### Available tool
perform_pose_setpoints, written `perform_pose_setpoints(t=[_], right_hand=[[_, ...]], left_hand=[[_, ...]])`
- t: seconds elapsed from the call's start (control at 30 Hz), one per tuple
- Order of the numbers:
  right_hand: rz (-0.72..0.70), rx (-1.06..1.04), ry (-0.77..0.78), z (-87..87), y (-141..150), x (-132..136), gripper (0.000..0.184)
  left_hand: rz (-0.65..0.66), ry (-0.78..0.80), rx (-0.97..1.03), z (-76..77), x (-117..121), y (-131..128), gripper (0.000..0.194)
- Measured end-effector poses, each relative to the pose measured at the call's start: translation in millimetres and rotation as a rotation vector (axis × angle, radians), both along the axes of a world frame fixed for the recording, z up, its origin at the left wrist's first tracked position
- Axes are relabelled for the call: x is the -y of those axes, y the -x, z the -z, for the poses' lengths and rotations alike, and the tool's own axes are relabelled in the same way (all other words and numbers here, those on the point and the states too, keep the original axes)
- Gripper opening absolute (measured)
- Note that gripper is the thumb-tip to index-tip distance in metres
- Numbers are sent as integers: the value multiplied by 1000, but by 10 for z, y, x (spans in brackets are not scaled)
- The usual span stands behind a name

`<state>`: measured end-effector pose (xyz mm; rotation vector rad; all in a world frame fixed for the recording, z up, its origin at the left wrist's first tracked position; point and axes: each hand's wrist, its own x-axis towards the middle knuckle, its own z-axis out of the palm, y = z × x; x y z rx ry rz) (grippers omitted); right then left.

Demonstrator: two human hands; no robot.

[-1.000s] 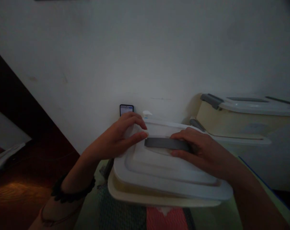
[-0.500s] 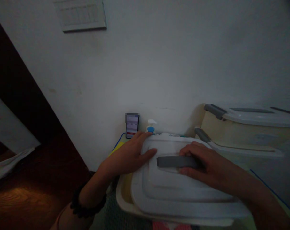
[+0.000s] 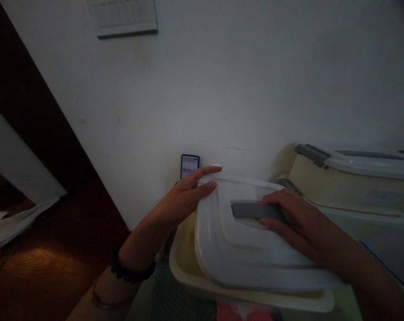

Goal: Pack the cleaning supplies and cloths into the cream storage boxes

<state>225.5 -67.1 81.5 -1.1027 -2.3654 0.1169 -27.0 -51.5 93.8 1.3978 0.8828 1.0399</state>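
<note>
A white plastic lid (image 3: pixel 255 249) with a grey handle (image 3: pixel 251 210) is tilted over a cream storage box (image 3: pixel 185 267), its left side raised off the rim. My right hand (image 3: pixel 295 218) is closed around the right part of the handle. At the lid's far left corner, my left hand (image 3: pixel 188 191) grips the edge, thumb on top and index finger along the back; its other fingers are partly hidden. A gap at the left shows some of the box's inner wall. What the box holds is hidden.
Behind my left hand, a phone (image 3: pixel 190 165) leans against the wall. Two lidded cream boxes (image 3: pixel 342 183) are stacked at the right. Pink and white material (image 3: pixel 242 312) shows below the box's front. Dark wood floor (image 3: pixel 44 267) lies at the left.
The lid's left and far side has risen, widening the gap over the box. My left hand has moved up with it and now covers the phone's lower part; the pump bottle is mostly hidden behind.
</note>
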Motion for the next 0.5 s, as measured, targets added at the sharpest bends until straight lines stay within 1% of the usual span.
perform_pose_setpoints(t=[0.1,0.2,0.27,0.37,0.43,0.5], right_hand=[[83,-48,42,-23,99,83,26],[192,-107,57,-70,212,171,27],[231,-125,58,-108,237,192,28],[238,-134,30,-159,173,177,32],[248,-142,18,-194,94,159,32],[259,-148,35,-237,9,150,33]], left_hand=[[-70,-25,-19,15,53,-101,43],[-64,-74,-95,27,97,-153,46],[-25,-114,-143,27,102,-141,49],[57,-162,-239,14,63,-82,54],[128,-184,-316,5,18,-38,52],[193,-250,-442,8,-29,2,46]])
